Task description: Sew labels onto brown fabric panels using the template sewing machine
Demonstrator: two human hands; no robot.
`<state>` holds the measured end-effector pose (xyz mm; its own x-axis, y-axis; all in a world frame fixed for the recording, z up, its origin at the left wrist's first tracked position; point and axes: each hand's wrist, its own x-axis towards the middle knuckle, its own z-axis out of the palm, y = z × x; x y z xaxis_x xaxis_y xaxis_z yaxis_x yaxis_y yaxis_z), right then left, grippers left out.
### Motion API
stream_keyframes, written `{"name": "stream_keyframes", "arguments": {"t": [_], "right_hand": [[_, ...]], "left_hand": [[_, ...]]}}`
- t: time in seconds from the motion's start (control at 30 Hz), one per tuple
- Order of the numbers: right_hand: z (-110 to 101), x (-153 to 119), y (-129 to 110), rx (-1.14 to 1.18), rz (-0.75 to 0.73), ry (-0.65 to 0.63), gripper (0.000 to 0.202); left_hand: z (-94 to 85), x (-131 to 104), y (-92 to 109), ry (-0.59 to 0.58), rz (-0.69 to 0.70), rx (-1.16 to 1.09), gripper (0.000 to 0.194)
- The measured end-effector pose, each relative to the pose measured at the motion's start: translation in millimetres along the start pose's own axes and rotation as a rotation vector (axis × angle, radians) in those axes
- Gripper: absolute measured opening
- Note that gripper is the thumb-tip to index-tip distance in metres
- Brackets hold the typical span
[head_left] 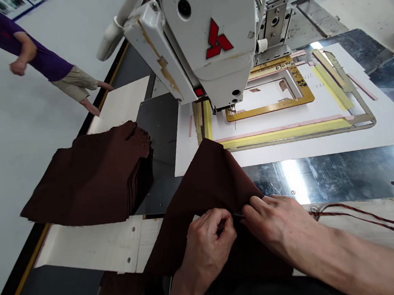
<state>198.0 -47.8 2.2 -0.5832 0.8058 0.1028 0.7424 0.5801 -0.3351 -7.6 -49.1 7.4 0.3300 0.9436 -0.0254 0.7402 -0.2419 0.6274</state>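
A dark brown cloth piece (pixel 200 183) lies over the table's front edge, its pointed end reaching the white sheet under the sewing machine. My left hand (pixel 212 237) is closed in a pinch at the cloth, the thumb and forefinger meeting; what they hold is too small to make out. Close to its right, my right hand (pixel 274 218) has its fingers wrapped round a small dark pointed tool (pixel 238 215), whose tip points toward my left hand. Most of the tool is hidden inside the fingers.
A white sewing machine head (pixel 209 42) stands above a yellow frame (pixel 269 112) on a white sheet (pixel 286 152). A stack of brown cloth (pixel 83 179) lies at the left. A looped cord (pixel 366 218) rests at the right. Another person (pixel 35 51) is at upper left.
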Motion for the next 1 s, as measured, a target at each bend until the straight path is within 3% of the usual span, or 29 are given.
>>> {"name": "stream_keyframes", "arguments": {"t": [0.4, 1.0], "right_hand": [[0.4, 0.5, -0.6, -0.013, 0.005, 0.054, 0.021], [-6.3, 2.9, -0.4, -0.056, -0.057, -0.025, 0.019]], "left_hand": [[0.0, -0.9, 1.1, -0.049, -0.028, -0.006, 0.018], [2.6, -1.7, -1.4, -0.046, -0.009, -0.021, 0.016]]}}
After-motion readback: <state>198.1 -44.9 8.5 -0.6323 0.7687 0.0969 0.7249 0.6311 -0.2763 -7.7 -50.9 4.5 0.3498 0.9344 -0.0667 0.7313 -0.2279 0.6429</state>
